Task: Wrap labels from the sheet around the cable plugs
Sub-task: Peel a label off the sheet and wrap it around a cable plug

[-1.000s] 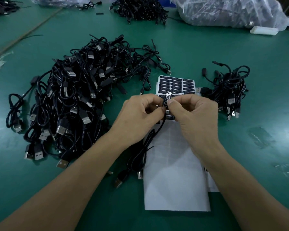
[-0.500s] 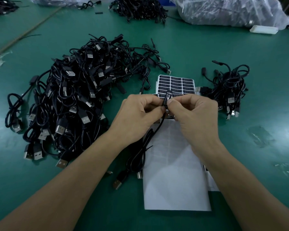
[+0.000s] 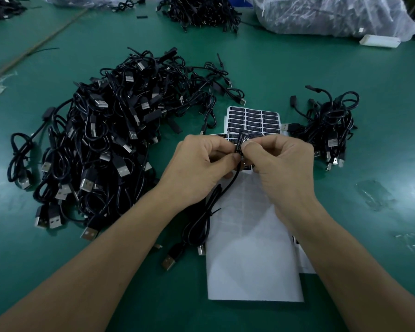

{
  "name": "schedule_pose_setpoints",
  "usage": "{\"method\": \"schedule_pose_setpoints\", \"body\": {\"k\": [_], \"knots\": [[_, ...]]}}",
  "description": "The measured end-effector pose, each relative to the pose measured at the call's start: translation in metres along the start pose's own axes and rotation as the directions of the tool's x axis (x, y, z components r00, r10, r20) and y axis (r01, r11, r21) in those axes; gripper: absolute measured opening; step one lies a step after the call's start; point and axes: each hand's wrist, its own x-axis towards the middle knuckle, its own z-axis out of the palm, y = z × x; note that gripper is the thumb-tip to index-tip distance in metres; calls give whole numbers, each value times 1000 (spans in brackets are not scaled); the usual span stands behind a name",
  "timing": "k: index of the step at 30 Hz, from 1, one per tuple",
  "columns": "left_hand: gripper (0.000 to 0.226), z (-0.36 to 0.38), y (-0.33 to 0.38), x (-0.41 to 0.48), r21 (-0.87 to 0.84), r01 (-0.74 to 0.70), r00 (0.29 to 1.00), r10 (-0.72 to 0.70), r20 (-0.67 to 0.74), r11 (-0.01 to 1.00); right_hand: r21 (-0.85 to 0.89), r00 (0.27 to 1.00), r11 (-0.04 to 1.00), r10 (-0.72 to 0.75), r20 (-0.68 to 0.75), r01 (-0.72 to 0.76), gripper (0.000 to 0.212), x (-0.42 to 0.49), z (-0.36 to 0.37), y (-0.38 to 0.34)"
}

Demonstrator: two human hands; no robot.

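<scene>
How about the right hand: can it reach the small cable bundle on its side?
Probably yes, once it lets go: the right hand pinches the plug, but only bare table separates it from the bundle.

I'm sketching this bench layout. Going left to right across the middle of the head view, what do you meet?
Large cable pile → left hand → plug pinched between both hands → right hand → small cable bundle.

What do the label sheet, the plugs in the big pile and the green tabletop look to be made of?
Label sheet: white backing paper, probably waxy; faint grid of peeled cells. Plugs: shiny metal shells on matt black bodies, likely moulded plastic. Tabletop: smooth green mat, perhaps rubber or vinyl; it shows soft glare.
</scene>
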Motion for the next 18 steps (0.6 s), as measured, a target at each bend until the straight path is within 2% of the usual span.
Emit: {"method": "schedule_pose_setpoints", "body": {"k": [7, 13, 18], "knots": [[10, -1, -1, 0, 16, -6, 1000, 7, -11, 1000, -4, 1000, 1000, -22, 9, 23, 16, -1, 0, -1], [10, -1, 0, -1, 8, 4, 999, -3, -41, 1000, -15, 999, 999, -30, 21, 30, 6, -1, 0, 2], [11, -2, 1, 0, -11, 2, 999, -2, -47, 1000, -18, 999, 999, -38, 26, 38, 7, -1, 0, 2]]}}
